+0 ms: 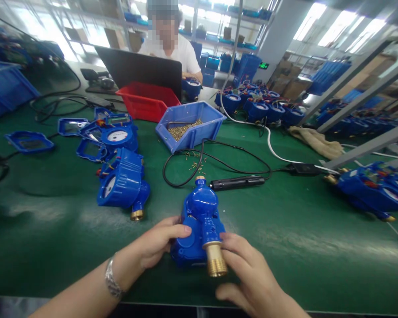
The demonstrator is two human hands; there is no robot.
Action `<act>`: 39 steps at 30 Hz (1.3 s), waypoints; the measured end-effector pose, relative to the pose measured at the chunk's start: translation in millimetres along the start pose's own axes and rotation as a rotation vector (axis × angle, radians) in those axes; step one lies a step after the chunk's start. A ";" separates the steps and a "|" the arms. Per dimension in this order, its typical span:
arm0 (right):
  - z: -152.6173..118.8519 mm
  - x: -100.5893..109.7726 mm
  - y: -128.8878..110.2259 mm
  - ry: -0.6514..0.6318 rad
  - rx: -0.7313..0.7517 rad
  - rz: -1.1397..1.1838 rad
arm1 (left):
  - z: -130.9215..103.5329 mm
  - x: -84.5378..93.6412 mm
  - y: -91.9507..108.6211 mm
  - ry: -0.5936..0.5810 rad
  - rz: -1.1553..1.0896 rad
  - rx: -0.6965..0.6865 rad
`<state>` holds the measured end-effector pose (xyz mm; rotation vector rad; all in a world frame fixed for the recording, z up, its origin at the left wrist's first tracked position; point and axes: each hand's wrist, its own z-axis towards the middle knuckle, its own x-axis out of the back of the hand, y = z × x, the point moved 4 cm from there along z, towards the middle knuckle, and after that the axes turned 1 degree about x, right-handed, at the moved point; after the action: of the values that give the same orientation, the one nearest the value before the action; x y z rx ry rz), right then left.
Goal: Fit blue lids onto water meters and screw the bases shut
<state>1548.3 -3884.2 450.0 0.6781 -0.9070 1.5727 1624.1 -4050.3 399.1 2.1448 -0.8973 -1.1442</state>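
Observation:
A blue water meter lies underside up near the front edge of the green table, its brass threaded end toward me. My left hand grips its left side, thumb on top of the casing. Curled around the right side are the fingers of my right hand, with the thumb held away from the brass pipe. Just behind the meter is a black electric screwdriver on a cable. To the left another water meter rests tilted, wires showing at its side.
Loose brass screws lie before a blue bin full of screws. Behind are a red bin and a black screen. Blue cover frames lie left; more meters stand right. A person sits opposite.

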 end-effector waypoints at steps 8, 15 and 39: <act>50.9 46.1 -7.9 -0.449 0.042 0.162 | -2.3 -2.3 3.6 -0.022 -0.015 -0.054; 60.4 11.1 4.6 -0.451 0.243 -0.250 | -1.2 1.3 1.5 0.004 0.044 -0.060; 143.6 3.9 93.1 -0.357 -0.523 -0.075 | -4.0 34.7 14.7 -0.095 -0.033 -0.078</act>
<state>1449.0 -4008.8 512.5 0.6102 -1.4725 1.0915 1637.5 -4085.4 394.4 2.0642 -0.8468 -1.2863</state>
